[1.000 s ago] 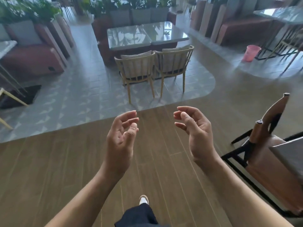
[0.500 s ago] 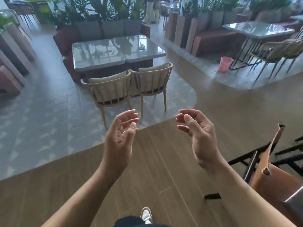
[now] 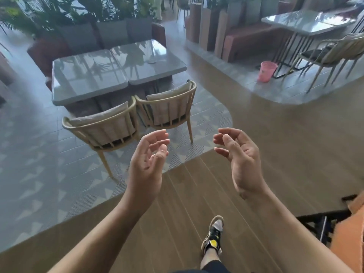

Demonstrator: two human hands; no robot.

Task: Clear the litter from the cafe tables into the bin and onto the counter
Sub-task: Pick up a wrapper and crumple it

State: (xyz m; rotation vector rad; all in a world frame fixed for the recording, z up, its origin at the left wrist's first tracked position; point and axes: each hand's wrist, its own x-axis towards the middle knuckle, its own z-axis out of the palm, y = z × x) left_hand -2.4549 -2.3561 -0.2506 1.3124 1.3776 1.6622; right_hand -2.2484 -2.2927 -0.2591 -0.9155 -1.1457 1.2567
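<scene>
While the person crosses the wooden floor (image 3: 275, 154) with nothing carried, the main risks are underfoot. The plank floor meets a patterned tiled area (image 3: 39, 154) along a curved edge, and whether that edge is flush or a small step cannot be told. A foot placed without looking could catch there. The tiled platform on the right (image 3: 256, 91) seems to have a lip of its own, so the same risk applies on the way to the bin.

The twin grey surface (image 3: 88, 75) ahead is glossy and full of plant reflections, so thin or pale litter could be missed. A second surface (image 3: 303, 22) stands far to the right, and what lies on it is too blurred to judge. Two wooden chairs (image 3: 102, 127) are tucked against the near side of the twin surface. Reaching over their backs could knock one or block the arm, so going round the side looks safer. An orange chair (image 3: 348, 233) with dark legs is close on the right and could snag a leg or hip on a turn.

The pink bin (image 3: 266, 71) stands on the platform beside the legs of the far surface, well apart from the twin one. Loose scraps might be dropped during that carry. The counter is not in view.

The left hand (image 3: 146, 160) and right hand (image 3: 240, 160) are raised apart, empty, with loosely curled fingers. The only possible litter is a small faint mark (image 3: 151, 61) on the far half of the twin surface. It may be only a reflection.
</scene>
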